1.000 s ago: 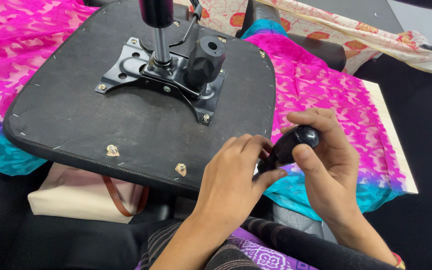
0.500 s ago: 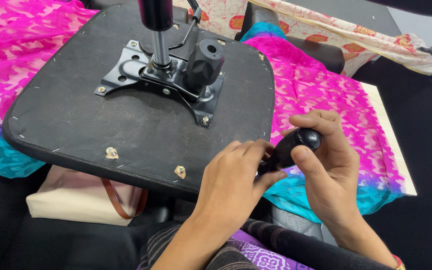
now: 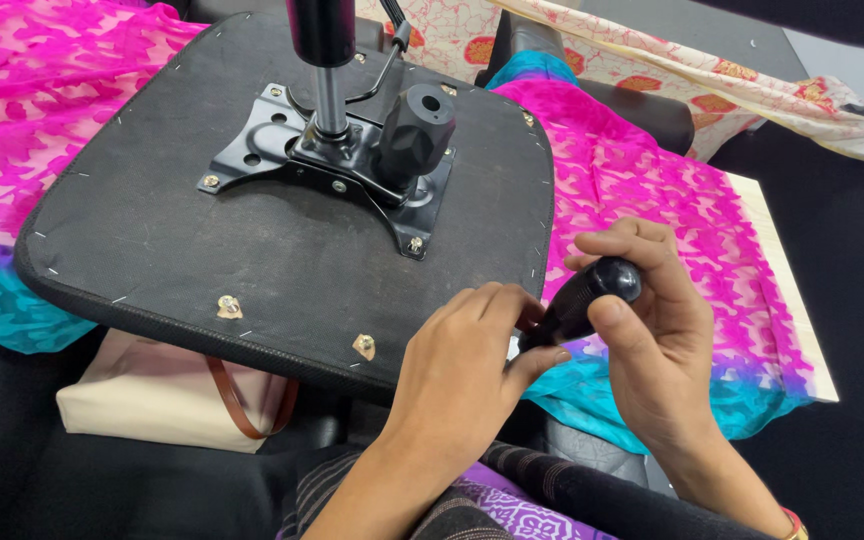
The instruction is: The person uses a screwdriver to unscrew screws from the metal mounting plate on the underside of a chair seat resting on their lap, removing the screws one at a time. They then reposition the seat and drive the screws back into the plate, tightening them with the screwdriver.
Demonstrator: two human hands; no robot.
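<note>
Both hands are kept low at the near edge of the upturned chair seat (image 3: 252, 250), almost exactly where they were held half a second back; only a slight drift of the whole view to the right is noticed. A black tool handle (image 3: 582, 298) is wrapped by the right hand (image 3: 652, 350), fingers curled over its top and thumb pressed along its side. Its lower end is pinched by the left hand (image 3: 457, 370), fingertips closed together against the seat's edge; the tip of the tool is hidden and cannot be made out. The grip is unchanged from the earlier frames.

On the seat's black underside a metal mounting plate (image 3: 337, 165) is seen bolted, with a shiny gas cylinder (image 3: 327, 70) rising from it and a black knob (image 3: 414, 130) just beside. Two brass-coloured fittings (image 3: 229, 306) are set near the front edge. Pink patterned cloth (image 3: 652, 200) with a turquoise border is spread beneath. No packages or labels can be read; a cream bag (image 3: 152, 400) with brown straps is tucked below the seat
</note>
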